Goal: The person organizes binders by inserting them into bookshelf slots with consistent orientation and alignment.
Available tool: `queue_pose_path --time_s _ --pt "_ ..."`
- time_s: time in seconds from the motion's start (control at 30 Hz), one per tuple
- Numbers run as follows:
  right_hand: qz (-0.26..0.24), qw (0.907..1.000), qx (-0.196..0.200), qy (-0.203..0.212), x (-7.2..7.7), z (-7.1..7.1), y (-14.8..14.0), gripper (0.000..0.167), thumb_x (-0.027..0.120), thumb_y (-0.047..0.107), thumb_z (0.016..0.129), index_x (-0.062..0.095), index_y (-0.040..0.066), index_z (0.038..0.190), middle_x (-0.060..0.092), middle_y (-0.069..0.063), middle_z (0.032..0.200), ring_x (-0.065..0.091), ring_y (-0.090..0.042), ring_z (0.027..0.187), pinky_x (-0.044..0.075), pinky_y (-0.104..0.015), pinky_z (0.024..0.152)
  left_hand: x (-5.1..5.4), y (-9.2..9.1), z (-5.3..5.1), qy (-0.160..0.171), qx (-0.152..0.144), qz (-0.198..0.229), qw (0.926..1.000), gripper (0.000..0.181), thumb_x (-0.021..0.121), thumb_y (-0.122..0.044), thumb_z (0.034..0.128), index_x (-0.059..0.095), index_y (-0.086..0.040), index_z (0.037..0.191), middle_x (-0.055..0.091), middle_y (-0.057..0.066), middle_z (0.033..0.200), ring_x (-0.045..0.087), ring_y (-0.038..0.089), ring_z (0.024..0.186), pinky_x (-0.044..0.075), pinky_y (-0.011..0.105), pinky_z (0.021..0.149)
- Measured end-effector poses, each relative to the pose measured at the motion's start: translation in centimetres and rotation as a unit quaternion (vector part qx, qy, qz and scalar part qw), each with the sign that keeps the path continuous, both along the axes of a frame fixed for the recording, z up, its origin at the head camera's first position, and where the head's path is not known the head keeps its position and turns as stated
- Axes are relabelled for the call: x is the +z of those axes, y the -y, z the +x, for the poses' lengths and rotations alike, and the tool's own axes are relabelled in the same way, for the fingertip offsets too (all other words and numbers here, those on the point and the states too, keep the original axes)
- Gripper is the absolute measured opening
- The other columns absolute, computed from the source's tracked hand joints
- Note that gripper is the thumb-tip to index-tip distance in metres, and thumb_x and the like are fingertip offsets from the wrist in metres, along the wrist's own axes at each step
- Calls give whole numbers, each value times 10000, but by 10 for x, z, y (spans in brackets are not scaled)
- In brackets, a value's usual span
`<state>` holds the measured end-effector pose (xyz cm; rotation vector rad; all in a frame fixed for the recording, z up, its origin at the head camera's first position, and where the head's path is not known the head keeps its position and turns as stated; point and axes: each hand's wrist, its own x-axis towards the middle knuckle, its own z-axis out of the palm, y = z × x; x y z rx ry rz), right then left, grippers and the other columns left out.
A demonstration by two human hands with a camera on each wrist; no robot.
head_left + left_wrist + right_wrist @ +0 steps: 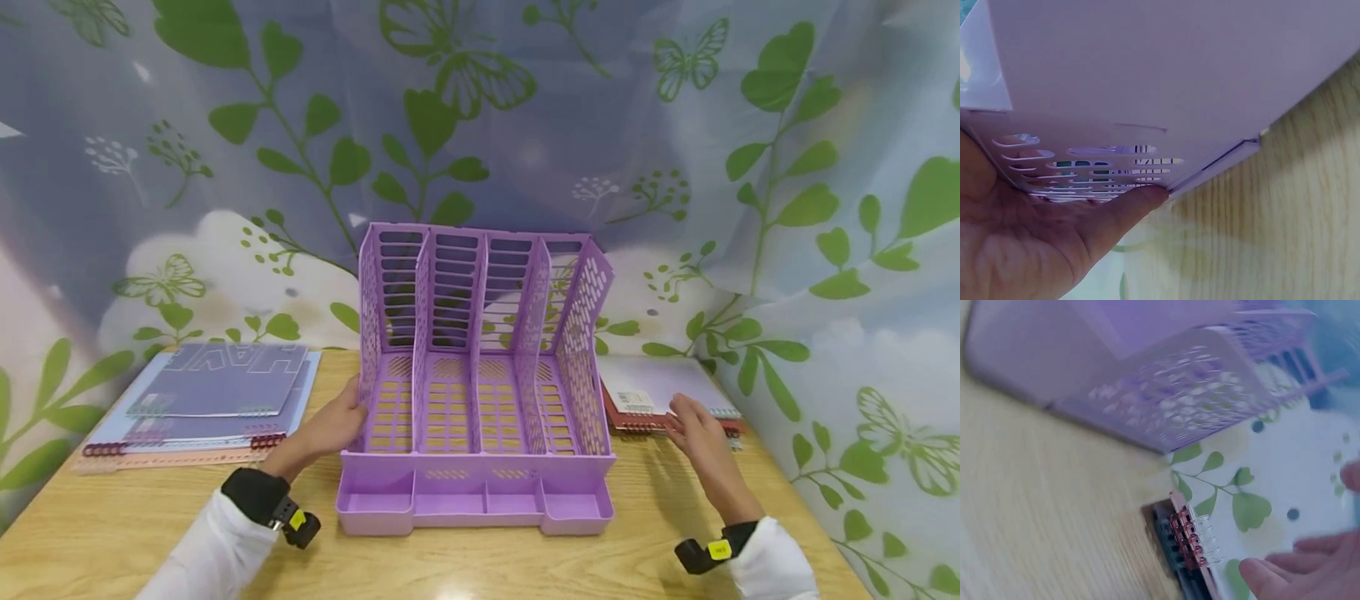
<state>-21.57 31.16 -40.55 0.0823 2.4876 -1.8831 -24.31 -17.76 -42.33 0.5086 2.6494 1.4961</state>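
A purple plastic file organizer (480, 463) stands upright in the middle of the table, its tall slots and front trays facing me. My left hand (339, 418) rests against its left side; in the left wrist view, the thumb (1132, 206) lies along the slotted side panel (1072, 159), while the other fingers are mostly hidden. My right hand (703, 446) holds nothing, fingers loosely extended, just at the front edge of a stack of spiral notebooks (660, 383) on the right. The right wrist view shows the hand apart from the notebooks' coil bindings (1188, 540).
Another pile of spiral notebooks (225, 379) with translucent blue and grey covers lies at the left on the wooden table (465, 567). Behind the table hangs a cloth (525, 150) printed with leaves and butterflies; it also runs along the right side.
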Motion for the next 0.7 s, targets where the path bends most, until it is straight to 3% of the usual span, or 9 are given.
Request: queue_pose_path --time_s 0.07,0.13,0.27,0.37,0.43,0.47,0.53,0.7 --pt "-1374 9893 -209 441 -2 -2 -8 747 274 453 1019 -58 -6 1505 31 -253 1549 375 -226 1323 278 -342 1095 0 1 0 -17 32 -7 10000 521 268 44 946 107 140 1432 331 427 1347 381 516 1230 277 576 1049" --pt "-2747 9577 -393 757 -6 -5 -17 738 266 432 1020 -136 38 1498 -48 -192 1563 380 -148 1305 264 -279 1094 0 2 -1 -15 54 30 10000 516 261 50 945 110 141 1430 347 428 1334 405 518 1210 289 578 1041" --pt "-4874 8654 -523 1037 -20 -9 -35 684 240 359 1035 -229 141 1482 -188 -54 1561 146 -160 1415 210 -239 1106 0 2 -1 31 98 59 9999 517 264 45 946 115 138 1432 392 426 1298 464 518 1156 337 581 1008" --pt "-5900 7969 -562 1168 -31 -10 -46 647 231 302 1042 -250 243 1470 -227 62 1549 -42 -116 1425 169 -233 1118 1 0 0 101 94 100 9999 519 272 34 952 113 134 1436 390 422 1304 465 512 1159 346 576 1003" --pt "-6291 7645 -638 1250 -35 -11 -51 635 228 284 1042 -248 290 1463 -222 112 1542 -53 -89 1419 163 -233 1119 0 0 0 130 83 105 9998 518 278 24 958 115 132 1438 383 419 1314 459 506 1169 347 572 1005" --pt "-6428 7519 -673 1300 -37 -12 -53 631 224 280 1042 -247 306 1461 -216 129 1540 -51 -80 1416 162 -232 1119 0 0 1 143 75 114 9998 515 280 20 961 116 131 1437 378 417 1321 451 502 1179 342 569 1010" --pt "-6591 7352 -738 1402 -37 -14 -55 628 220 279 1039 -248 335 1454 -208 149 1537 -45 -69 1414 158 -234 1120 0 0 1 133 59 150 9998 519 280 20 964 112 130 1442 361 412 1340 425 497 1207 320 568 1027" --pt "-6711 7211 -732 1562 -29 -26 -56 638 217 300 1033 -272 320 1444 -232 145 1528 -70 -72 1411 128 -239 1124 -1 0 2 106 55 295 9995 529 280 33 959 101 133 1447 352 408 1349 413 498 1215 310 574 1030"
